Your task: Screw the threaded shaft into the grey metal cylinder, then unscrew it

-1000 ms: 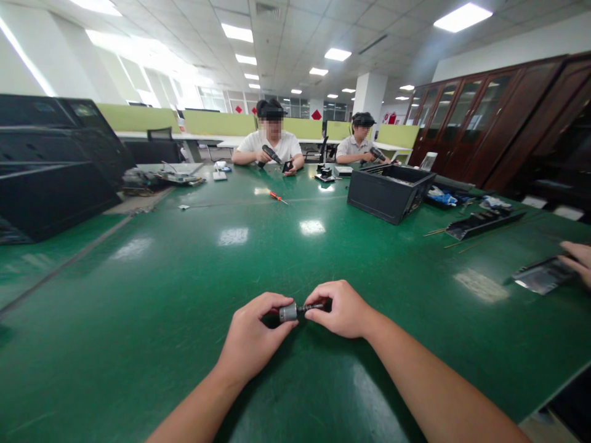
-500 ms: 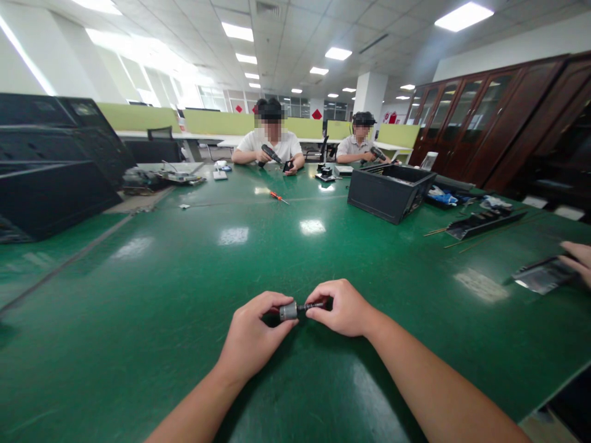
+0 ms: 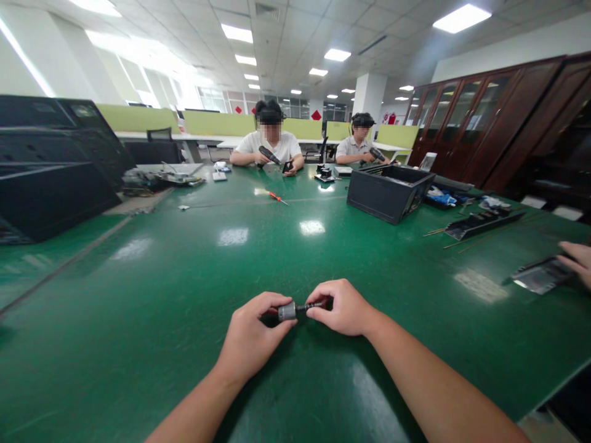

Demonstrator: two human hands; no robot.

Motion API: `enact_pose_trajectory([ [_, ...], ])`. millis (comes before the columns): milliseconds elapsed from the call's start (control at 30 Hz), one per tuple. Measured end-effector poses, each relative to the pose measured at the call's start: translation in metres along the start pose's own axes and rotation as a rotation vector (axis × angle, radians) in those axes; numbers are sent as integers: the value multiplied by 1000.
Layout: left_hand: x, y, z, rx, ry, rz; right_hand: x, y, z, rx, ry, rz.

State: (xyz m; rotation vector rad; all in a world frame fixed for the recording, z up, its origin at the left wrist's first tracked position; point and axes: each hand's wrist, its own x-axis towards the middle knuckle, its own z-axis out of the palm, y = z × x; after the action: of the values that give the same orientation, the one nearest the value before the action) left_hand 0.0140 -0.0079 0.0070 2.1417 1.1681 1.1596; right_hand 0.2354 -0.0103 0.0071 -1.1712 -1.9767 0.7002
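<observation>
Both my hands meet low over the green table (image 3: 184, 289) near its front edge. My left hand (image 3: 252, 338) grips a small grey metal cylinder, a little motor (image 3: 287, 311), by its body. From the motor's right end a thin dark shaft (image 3: 312, 306) sticks out, and my right hand (image 3: 341, 307) pinches that shaft between thumb and fingers. What lies inside either palm is hidden.
A black open bin (image 3: 388, 192) stands at the back right, a red-handled screwdriver (image 3: 277, 197) lies mid-table, black equipment cases (image 3: 55, 166) sit at the left. Two people work at the far end. Another person's hand (image 3: 577, 261) holds a silver bag (image 3: 538, 275) at the right edge.
</observation>
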Motion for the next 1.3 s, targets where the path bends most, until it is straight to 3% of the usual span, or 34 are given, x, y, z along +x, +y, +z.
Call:
enact_pose_trajectory([
  [1300, -1, -2, 0, -8, 19, -9, 0, 0, -3, 4, 27, 14],
])
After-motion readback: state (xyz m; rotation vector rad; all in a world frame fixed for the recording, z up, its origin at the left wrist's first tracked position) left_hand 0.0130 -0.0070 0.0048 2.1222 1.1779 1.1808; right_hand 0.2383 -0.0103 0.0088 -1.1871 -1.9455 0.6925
